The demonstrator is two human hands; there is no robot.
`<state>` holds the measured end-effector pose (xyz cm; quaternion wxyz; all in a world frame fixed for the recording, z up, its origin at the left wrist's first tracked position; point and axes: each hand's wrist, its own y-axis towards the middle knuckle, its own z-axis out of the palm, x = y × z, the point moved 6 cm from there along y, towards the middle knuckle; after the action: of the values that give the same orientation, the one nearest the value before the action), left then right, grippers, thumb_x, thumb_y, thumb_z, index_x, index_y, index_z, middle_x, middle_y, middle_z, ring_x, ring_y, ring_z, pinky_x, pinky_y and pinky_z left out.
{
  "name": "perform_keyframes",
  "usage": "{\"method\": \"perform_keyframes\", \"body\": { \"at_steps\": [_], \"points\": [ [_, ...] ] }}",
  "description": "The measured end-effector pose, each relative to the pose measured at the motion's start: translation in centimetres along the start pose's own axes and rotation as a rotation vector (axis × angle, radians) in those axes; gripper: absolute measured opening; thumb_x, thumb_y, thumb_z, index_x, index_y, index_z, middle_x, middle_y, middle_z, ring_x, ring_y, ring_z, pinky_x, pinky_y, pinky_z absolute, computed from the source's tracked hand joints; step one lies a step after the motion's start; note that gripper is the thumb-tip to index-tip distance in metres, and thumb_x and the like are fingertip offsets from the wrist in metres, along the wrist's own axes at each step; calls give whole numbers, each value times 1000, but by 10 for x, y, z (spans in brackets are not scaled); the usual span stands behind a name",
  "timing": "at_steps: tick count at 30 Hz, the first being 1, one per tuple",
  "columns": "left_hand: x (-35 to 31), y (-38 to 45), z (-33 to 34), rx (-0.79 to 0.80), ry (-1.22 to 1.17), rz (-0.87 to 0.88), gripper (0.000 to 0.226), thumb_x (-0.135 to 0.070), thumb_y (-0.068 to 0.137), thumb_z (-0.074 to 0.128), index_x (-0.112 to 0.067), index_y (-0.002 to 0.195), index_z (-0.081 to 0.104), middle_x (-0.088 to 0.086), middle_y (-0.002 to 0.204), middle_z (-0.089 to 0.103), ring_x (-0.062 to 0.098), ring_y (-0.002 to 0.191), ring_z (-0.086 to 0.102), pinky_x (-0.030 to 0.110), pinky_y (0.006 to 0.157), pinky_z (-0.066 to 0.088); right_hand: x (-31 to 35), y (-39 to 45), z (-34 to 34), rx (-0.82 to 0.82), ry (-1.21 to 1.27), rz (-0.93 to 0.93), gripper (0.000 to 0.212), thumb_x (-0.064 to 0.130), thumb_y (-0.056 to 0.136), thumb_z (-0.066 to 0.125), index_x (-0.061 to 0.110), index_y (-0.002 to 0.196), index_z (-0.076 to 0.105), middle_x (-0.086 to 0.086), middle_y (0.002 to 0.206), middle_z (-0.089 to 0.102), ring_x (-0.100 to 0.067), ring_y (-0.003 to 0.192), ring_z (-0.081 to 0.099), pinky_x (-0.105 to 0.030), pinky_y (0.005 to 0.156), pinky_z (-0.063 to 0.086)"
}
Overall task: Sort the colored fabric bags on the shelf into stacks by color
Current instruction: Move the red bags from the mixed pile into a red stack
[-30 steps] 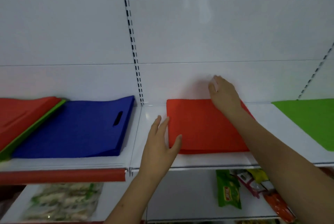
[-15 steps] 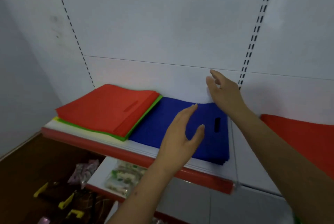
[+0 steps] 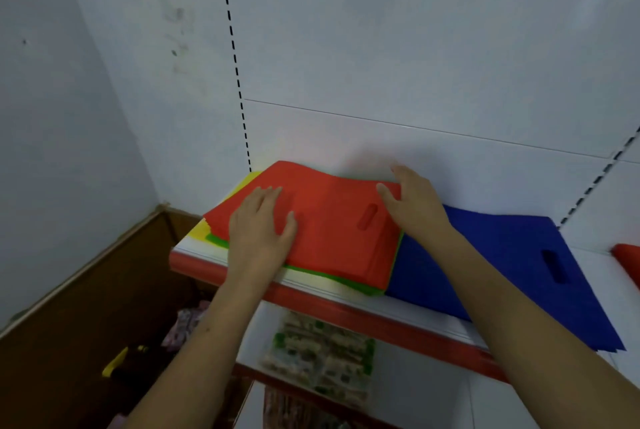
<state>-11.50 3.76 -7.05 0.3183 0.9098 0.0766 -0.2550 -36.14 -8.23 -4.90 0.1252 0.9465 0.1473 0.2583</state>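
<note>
The left hand (image 3: pixel 259 231) lies flat on the near-left part of the red bags (image 3: pixel 332 220), fingers straight and together, palm pressing down – it holds nothing, only pins the pile so it does not slide. The right hand (image 3: pixel 414 205) is at the far-right corner of the same red pile, fingers loosely spread; whether the thumb is tucked under the edge or only resting against it, I cannot tell from here. My guess is that this hand is feeling for the top layers, to lift the red ones away from what lies beneath.

And beneath there is a mix. A green bag (image 3: pixel 349 284) shows as a thin strip along the front edge under the red, and a yellow bag (image 3: pixel 201 231) peeks out at the left – so this pile is not yet sorted. Just to the right, touching the pile's edge, sits the blue stack (image 3: pixel 485 265) with its handle slot facing outward. Farther right a sliver of another red stack (image 3: pixel 628 260) shows at the frame's edge, likely where these red ones belong.

All of it rests on the shelf (image 3: pixel 311 300), white with a red front rail. Below it, packaged goods (image 3: pixel 322 356) sit blurred.
</note>
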Motion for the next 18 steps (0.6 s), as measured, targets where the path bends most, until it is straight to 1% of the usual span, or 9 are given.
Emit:
{"method": "perform_keyframes", "body": {
  "at_steps": [2,3,4,6,8,12,15,18],
  "points": [
    [44,3,4,3,138,-111,59,-48,92,47,-14,140,52,10,146,49,29,140,38,51,116,28,-7,1,20,26,-119,24,72,52,98,46,14,155,24,-10,161,25,-30,146,26,-44,119,24],
    [63,2,8,39,181,-180,62,-50,94,47,-14,144,48,10,151,43,28,145,30,51,119,22,-10,0,31,58,-137,36,74,54,98,45,15,156,21,-9,162,22,-30,147,24,-44,119,24],
    [78,-2,14,78,193,-238,66,-54,95,45,-14,147,44,9,155,38,27,147,25,51,121,17,-12,-2,41,94,-122,52,74,55,98,43,15,156,20,-8,163,20,-28,148,21,-44,120,23],
    [91,-9,22,88,164,-283,75,-63,93,35,-15,150,39,7,157,35,24,148,24,49,122,15,-19,-5,55,118,-53,83,71,55,99,41,15,156,23,-5,163,21,-24,149,16,-40,121,18],
    [92,-13,27,64,157,-280,77,-65,92,30,-17,151,37,4,158,35,21,148,24,47,122,12,-25,-5,61,101,-11,92,69,55,100,40,16,155,26,-3,163,22,-21,150,16,-37,121,15],
    [92,-15,29,46,168,-261,71,-62,95,30,-19,151,38,1,158,35,18,148,23,46,122,11,-32,-7,62,33,42,81,63,52,100,40,16,151,37,-4,159,30,-19,148,23,-32,121,15],
    [90,-14,28,21,133,-244,68,-61,93,29,-23,147,47,-3,155,39,16,147,25,48,122,10,-33,-6,62,-23,29,70,56,51,99,45,20,145,48,-3,155,39,-20,145,30,-37,120,22],
    [85,-14,28,-12,123,-206,57,-55,95,31,-27,138,57,-8,151,45,14,146,26,50,121,0,-31,-7,59,-69,-21,45,48,52,99,46,25,137,57,0,149,48,-24,142,36,-42,116,30]
  ]
}}
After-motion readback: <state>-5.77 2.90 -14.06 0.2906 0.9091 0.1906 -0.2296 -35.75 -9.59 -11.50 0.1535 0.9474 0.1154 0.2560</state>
